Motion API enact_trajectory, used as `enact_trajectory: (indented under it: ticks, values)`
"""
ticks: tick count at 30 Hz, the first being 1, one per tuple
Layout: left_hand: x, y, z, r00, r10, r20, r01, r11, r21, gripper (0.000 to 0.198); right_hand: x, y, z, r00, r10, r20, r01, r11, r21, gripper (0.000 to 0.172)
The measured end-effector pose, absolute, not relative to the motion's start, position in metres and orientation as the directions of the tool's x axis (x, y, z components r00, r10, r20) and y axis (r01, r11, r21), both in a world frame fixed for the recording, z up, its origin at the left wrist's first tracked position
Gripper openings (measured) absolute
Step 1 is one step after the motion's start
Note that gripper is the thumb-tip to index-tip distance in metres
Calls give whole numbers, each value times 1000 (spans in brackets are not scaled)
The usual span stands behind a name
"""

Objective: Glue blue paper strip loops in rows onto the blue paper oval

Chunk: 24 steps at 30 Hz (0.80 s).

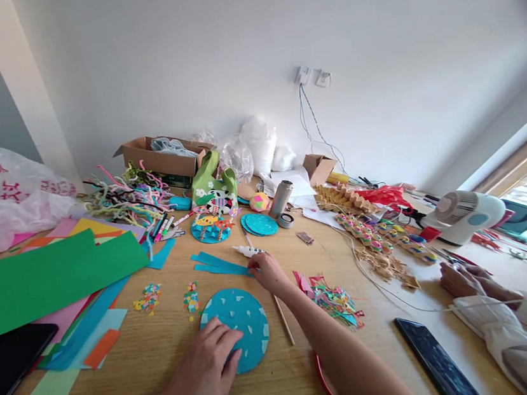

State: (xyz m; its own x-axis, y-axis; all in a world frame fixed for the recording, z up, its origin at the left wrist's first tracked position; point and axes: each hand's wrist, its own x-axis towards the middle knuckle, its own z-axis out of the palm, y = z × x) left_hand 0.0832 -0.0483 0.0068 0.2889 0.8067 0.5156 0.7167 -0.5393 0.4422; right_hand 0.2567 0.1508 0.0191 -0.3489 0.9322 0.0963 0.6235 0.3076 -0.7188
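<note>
My left hand [211, 358] lies over the lower left of a round blue disc [245, 315] with pale patches, its fingers stretched out and thumb apart. Beyond it, my right hand [269, 274] has its fingertips pinched at the right end of a fan of blue paper strips [218, 264]. A white glue bottle [247, 249] lies just behind those fingers. Under the right wrist passes a thin wooden stick [283, 320]. Red-handled scissors [329, 385] are partly hidden beneath my right forearm. Small piles of coloured paper bits [191, 298] sit left of the disc.
Coloured paper sheets [61, 273] and a black tablet-like device [10, 363] cover the left. Paper scraps [331, 301] and a phone [434, 356] lie right. Behind stand a metal flask [281, 198] and blue discs [261, 224]. Another person's hands [470, 278] are at the far right, near a fan [462, 215].
</note>
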Motion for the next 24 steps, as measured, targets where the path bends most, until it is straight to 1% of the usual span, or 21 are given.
enact_trajectory:
  ticks: [3, 4, 6, 9, 11, 15, 19, 24]
  values:
    - [82, -47, 6, 288, 810, 510, 702, -541, 463, 23, 261, 156, 25, -354, 935, 27, 526, 223, -821, 10]
    - [81, -46, 7, 282, 811, 512, 695, -541, 474, 22, 263, 157, 27, -363, 932, 4, 484, 193, -854, 11]
    - [80, -45, 7, 258, 819, 513, 685, -529, 501, 21, 268, 159, 35, -388, 921, -29, 395, 137, -908, 22]
    - [78, -43, 9, 223, 831, 510, 668, -511, 541, 20, 277, 157, 45, -422, 905, -59, 282, 70, -957, 39]
    - [77, -42, 9, 200, 837, 510, 658, -500, 563, 19, 281, 154, 49, -438, 896, -70, 227, 35, -973, 45]
    - [76, -40, 8, 160, 839, 519, 656, -484, 580, 18, 286, 148, 52, -471, 878, -92, 168, -13, -986, 50]
    - [74, -36, 5, 128, 834, 537, 659, -476, 582, 17, 287, 144, 56, -522, 846, -111, 150, -37, -988, 51]
    - [71, -33, 4, 96, 820, 564, 661, -477, 579, 16, 282, 142, 68, -597, 795, -104, 134, -28, -991, 51]
